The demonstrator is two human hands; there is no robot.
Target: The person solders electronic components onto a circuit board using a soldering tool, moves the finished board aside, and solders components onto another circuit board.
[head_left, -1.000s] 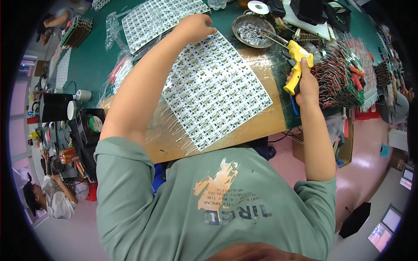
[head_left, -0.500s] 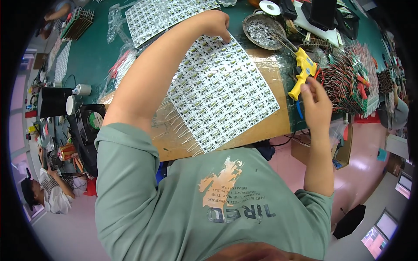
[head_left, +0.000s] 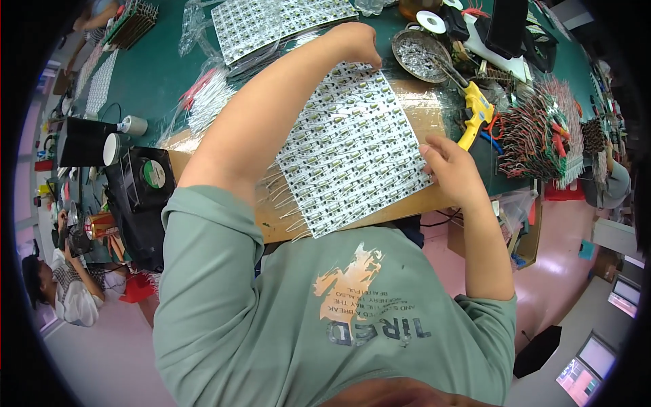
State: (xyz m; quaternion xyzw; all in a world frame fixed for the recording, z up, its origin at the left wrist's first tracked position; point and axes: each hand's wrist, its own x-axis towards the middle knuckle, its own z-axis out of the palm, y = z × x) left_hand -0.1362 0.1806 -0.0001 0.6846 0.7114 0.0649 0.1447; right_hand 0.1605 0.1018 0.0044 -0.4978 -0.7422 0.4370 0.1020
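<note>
Your green table (head_left: pixel 159 91) carries a brown board (head_left: pixel 407 209). On that board, directly before you, lies the white panel of small circuit boards (head_left: pixel 356 149), set at an angle. Your left hand (head_left: pixel 359 44) is bent over its far corner; its grip cannot be told. Your right hand (head_left: pixel 456 169) is at the right corner, thumb and fingers narrowly spaced; whether they pinch cannot be told. The yellow-handled tool (head_left: pixel 479 112) lies just beyond, its tip at the round metal dish (head_left: pixel 400 66).
</note>
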